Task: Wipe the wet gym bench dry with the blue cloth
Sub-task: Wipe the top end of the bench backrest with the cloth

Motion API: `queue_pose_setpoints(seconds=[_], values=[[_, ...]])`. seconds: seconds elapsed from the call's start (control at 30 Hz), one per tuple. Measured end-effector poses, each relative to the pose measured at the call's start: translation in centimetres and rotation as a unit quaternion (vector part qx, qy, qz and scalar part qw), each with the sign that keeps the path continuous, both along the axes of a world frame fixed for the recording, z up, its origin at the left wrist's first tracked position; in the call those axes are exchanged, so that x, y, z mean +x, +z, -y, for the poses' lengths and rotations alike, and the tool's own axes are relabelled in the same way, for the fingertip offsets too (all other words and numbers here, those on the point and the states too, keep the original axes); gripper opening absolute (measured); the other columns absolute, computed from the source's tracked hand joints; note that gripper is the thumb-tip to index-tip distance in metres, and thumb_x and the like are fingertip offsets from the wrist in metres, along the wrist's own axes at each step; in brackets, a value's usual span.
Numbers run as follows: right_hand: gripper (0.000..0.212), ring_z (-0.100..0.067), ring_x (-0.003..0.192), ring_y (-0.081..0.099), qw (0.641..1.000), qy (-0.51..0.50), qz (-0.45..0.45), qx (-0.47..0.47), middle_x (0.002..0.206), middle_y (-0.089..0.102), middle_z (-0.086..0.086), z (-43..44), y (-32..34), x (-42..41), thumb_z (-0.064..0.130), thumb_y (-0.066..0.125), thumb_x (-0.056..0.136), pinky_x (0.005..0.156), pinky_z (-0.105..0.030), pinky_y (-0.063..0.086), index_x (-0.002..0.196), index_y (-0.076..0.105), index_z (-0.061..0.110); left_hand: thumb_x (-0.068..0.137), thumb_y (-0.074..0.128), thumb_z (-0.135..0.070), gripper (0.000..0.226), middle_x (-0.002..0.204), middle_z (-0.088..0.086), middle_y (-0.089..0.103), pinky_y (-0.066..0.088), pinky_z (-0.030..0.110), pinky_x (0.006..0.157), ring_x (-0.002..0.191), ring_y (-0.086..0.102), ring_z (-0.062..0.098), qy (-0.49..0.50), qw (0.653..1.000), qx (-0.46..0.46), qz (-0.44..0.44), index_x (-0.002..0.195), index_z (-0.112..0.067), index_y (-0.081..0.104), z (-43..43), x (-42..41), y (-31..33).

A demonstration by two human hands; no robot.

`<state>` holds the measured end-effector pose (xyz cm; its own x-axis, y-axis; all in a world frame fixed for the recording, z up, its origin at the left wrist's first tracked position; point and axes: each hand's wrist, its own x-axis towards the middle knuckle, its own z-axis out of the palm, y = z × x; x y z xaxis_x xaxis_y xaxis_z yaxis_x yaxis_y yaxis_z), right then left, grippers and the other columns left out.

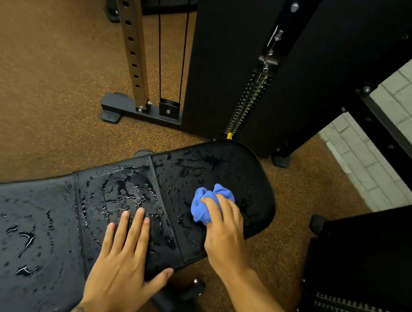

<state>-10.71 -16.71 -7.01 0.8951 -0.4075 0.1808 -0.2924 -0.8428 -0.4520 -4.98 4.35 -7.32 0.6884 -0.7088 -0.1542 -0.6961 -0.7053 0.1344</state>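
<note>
A black padded gym bench point(25, 221) runs from the lower left to the middle of the head view, covered in water drops and puddles. Its rounded seat pad point(244, 178) lies at the far end. My right hand point(225, 230) grips a bunched blue cloth point(205, 202) and presses it onto the seat pad. My left hand point(124, 264) lies flat, fingers spread, on the wet back pad beside the gap between the two pads.
A black cable machine with a weight stack point(249, 103) stands just beyond the seat pad. Its perforated steel upright point(130, 34) and base foot are to the left. Another black weight stack point(365, 305) is at the right. Brown speckled floor surrounds the bench.
</note>
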Motion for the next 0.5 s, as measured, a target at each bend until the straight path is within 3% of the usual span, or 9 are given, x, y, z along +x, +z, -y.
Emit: queue_pose_setpoints(seconds=[0.17, 0.23, 0.33, 0.5], values=[[0.036, -0.028, 0.115, 0.05, 0.996, -0.05, 0.077, 0.004, 0.131, 0.05, -0.009, 0.4, 1.2, -3.0, 0.015, 0.048, 0.091, 0.094, -0.041, 0.044, 0.127, 0.049, 0.018, 0.077, 0.042, -0.076, 0.103, 0.157, 0.016, 0.022, 0.019, 0.055, 0.113, 0.146, 0.016, 0.037, 0.002, 1.0, -0.006, 0.007, 0.145, 0.002, 0.033, 0.1, 0.0, -0.2], [0.039, -0.031, 0.121, 0.047, 0.996, -0.08, 0.036, -0.018, 0.137, 0.047, -0.01, 1.7, 0.9, -4.4, 0.023, 0.047, 0.09, 0.096, -0.047, 0.043, 0.129, 0.049, 0.021, 0.077, 0.041, -0.077, 0.104, 0.157, 0.016, 0.023, 0.018, 0.055, 0.113, 0.146, 0.017, 0.037, 0.001, 1.0, 0.003, 0.009, 0.144, 0.002, 0.034, 0.1, 0.1, -0.3], [0.054, -0.035, 0.142, 0.024, 0.991, -0.07, -0.09, -0.067, 0.155, 0.027, -0.013, 3.9, -0.2, -5.0, 0.036, 0.047, 0.088, 0.109, -0.053, 0.029, 0.141, 0.039, 0.028, 0.076, 0.041, -0.079, 0.106, 0.158, 0.015, 0.022, 0.018, 0.054, 0.113, 0.146, 0.017, 0.037, 0.002, 1.0, 0.009, 0.012, 0.145, 0.001, 0.034, 0.1, 0.0, -0.5], [0.059, -0.035, 0.146, 0.007, 0.986, -0.085, -0.137, -0.05, 0.159, 0.009, -0.013, 7.5, -0.7, -2.0, 0.045, 0.031, 0.094, 0.115, -0.053, 0.017, 0.15, 0.019, 0.028, 0.075, 0.042, -0.08, 0.107, 0.157, 0.016, 0.025, 0.022, 0.057, 0.111, 0.144, 0.02, 0.039, 0.0, 1.0, 0.001, 0.019, 0.144, 0.001, 0.035, 0.1, 0.0, -0.9]])
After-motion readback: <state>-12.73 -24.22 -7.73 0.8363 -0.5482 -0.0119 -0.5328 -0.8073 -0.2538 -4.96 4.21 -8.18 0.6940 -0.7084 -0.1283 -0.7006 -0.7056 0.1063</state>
